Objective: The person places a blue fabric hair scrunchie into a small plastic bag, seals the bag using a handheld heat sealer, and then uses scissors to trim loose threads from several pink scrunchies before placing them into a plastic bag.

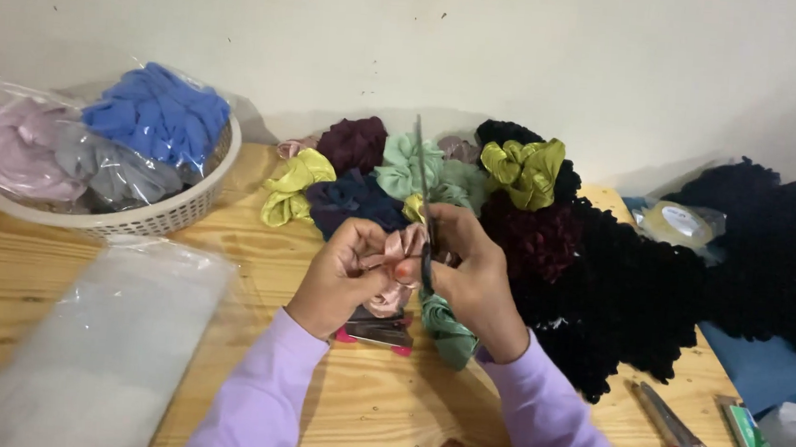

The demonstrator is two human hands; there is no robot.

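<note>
At the far left a white plastic basket [151,220] sat on the wooden table [376,409], filled with bagged scrunchies in pale pink, grey and blue [158,113]. In front of it a clear plastic bag [100,343] lay flat across the near left part of the tabletop, blurred at its close end. Moving toward the centre, the left hand [336,280], in a lilac sleeve, was closed in a pinch on one side of a dusty pink scrunchie [398,251], which was held up just above the table between both hands. Under the hands lay a small dark card with pink corners [379,332] and, just beside it, a sage green scrunchie [447,330]. The right hand [474,275] was closed around the handles of a pair of scissors [422,192], whose blades pointed up and away from the person, rising against the heap behind; the hand also touched the pink scrunchie on its right side. Behind the hands a pile of loose scrunchies [392,172] in olive yellow, maroon, mint and navy lay against the wall. To the right of that spread a large mass of black scrunchies [636,296], reaching to the table's right edge. Farther right a roll of tape in clear wrap [683,225] rested near the wall, and near the front right corner lay a red-tipped cutter [669,424] and a small green packet [743,427], apart from each other.
</note>
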